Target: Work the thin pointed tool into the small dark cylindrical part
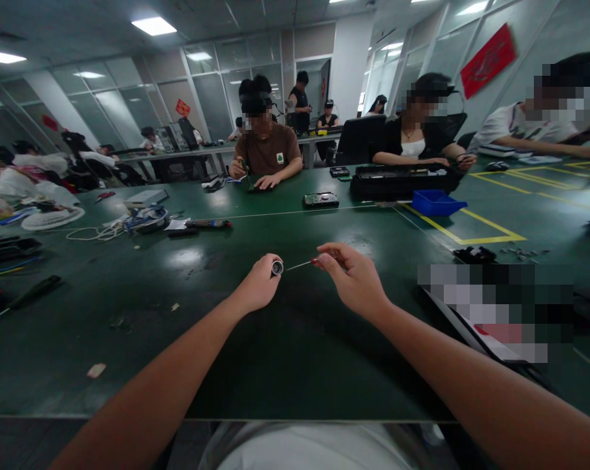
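My left hand is closed around a small round part with a silver rim and a dark inside. The open end of that part faces right and towards me; the rest is hidden in the fingers. Opposite it, my right hand pinches a thin screwdriver by its red handle. The metal shaft points left at the round part, and its tip looks just short of the rim. Both hands are held above the green table, near its middle.
A black power-tool-like piece and a heap of cables lie to the left. A hard drive, a blue bin and a long black device stand ahead. Small screws are scattered at right. Co-workers sit across the table.
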Available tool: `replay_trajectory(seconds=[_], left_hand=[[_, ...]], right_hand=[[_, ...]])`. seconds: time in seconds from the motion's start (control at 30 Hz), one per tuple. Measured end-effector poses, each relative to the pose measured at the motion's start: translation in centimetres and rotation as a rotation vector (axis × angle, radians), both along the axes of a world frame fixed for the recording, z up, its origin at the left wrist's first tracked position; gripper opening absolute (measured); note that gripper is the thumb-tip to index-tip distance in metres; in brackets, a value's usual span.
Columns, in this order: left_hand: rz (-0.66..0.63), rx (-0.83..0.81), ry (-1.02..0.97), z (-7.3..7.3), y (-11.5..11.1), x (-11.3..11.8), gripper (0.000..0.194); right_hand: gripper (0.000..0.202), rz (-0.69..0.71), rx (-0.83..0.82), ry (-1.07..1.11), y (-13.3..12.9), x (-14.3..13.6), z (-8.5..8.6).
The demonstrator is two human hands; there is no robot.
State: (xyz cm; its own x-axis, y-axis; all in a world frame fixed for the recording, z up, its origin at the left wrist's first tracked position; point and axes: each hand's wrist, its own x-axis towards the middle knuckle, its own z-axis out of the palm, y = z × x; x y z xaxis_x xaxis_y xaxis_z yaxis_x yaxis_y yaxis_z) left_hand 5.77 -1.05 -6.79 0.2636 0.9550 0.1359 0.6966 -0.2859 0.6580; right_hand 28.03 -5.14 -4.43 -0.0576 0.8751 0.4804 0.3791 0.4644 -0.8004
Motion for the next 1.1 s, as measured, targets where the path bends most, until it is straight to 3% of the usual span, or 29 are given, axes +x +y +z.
replay_trajectory(seconds=[0.1,0.4,0.77,0.97,1.1], left_hand=[[-0.05,0.075,-0.011,-0.12,0.16,-0.08,0.024],[-0.148,0.107,-0.021,0.23,-0.36,0.31,0.024],[-0.145,0.167,0.065,-0.01,-0.33,0.12,0.031],[-0.147,0.178,0.073,0.47,-0.59,0.36,0.032],[-0.138,0.195,0.098,0.5,-0.68,0.48,0.031]], right_hand=[[0.021,-0.001,-0.015,-0.014,0.03,-0.13,-0.11],[0.02,-0.023,-0.023,-0.059,0.2,-0.2,-0.08],[0.035,-0.151,-0.001,-0.234,-0.02,0.11,0.45],[0.017,-0.022,0.07,-0.211,-0.2,0.09,0.45],[0.017,0.043,0.047,-0.213,-0.27,0.13,0.54]])
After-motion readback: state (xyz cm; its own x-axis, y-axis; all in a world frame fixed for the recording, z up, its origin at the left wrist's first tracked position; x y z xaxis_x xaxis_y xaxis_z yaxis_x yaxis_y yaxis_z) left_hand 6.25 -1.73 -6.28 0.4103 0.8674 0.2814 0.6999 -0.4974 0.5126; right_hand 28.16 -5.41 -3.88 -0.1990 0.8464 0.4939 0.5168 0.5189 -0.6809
